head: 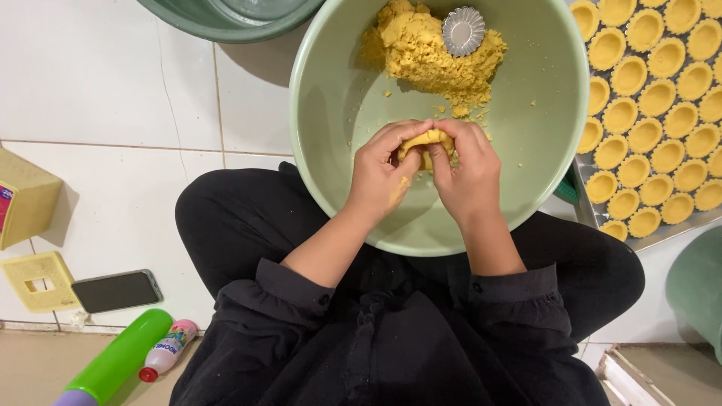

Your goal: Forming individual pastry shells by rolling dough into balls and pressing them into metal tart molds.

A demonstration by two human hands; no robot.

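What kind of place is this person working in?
Probably a home kitchen floor: white floor tiles, a green bowl of yellow dough on the lap, and a tray of pastry shells.

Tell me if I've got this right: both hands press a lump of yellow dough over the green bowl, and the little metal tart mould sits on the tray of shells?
Not quite. The head view shows the metal tart mould resting on the dough pile inside the green bowl, not on the tray. The left hand and right hand do press a dough lump.
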